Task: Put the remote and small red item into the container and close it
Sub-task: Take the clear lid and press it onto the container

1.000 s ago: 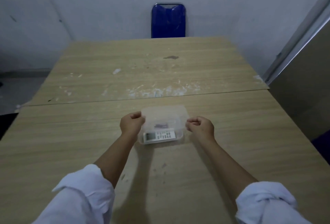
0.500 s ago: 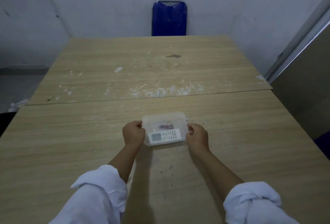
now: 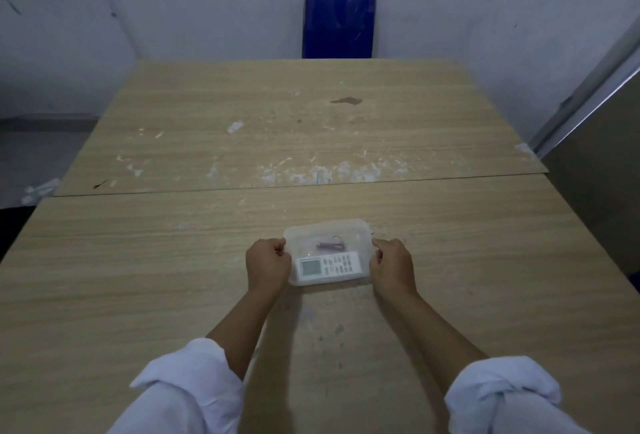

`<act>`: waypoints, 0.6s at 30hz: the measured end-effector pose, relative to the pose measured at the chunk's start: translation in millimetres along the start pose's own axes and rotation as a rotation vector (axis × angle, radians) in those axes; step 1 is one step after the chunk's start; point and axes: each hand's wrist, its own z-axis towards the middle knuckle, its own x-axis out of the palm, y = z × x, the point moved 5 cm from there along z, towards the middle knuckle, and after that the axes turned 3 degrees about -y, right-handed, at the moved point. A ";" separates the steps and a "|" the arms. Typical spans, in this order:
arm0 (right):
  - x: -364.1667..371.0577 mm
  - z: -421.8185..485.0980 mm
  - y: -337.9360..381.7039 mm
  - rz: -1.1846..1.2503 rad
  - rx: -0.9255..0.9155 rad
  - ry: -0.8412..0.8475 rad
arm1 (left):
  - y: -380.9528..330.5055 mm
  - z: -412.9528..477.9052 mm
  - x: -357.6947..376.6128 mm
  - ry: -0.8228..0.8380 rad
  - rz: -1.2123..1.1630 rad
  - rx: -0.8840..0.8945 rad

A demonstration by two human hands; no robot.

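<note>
A person in rolled white sleeves [image 3: 194, 378] is pressing the left hand [image 3: 268, 265] and right hand [image 3: 393, 267], fingers curled on the ends of the clear plastic container [image 3: 327, 231], apparently sealing its lid over the white remote [image 3: 329, 266] and small red item [image 3: 330, 245]; a firm push around the rim likely comes next.

Gripping the clear container [image 3: 327, 233] at both ends, left hand [image 3: 267, 265] and right hand [image 3: 393, 265] curled closed on its rim. Lying inside: white remote [image 3: 329, 266], small red item [image 3: 330, 245] behind. Resting on worktop [image 3: 138, 278].
</note>
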 end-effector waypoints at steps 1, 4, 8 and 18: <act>0.9 -0.5 0.0 -0.010 -0.011 0.003 | 1.6 -1.1 0.3 0.000 0.002 0.001; 3.5 0.9 0.2 -0.035 -0.024 0.022 | 4.9 -0.3 0.8 0.007 0.005 -0.002; 6.5 3.0 -5.1 -0.004 0.033 0.043 | 3.8 1.7 3.5 0.033 0.001 -0.005; 15.0 27.3 18.6 -0.183 -0.289 0.228 | -5.9 8.9 21.2 0.243 0.268 0.220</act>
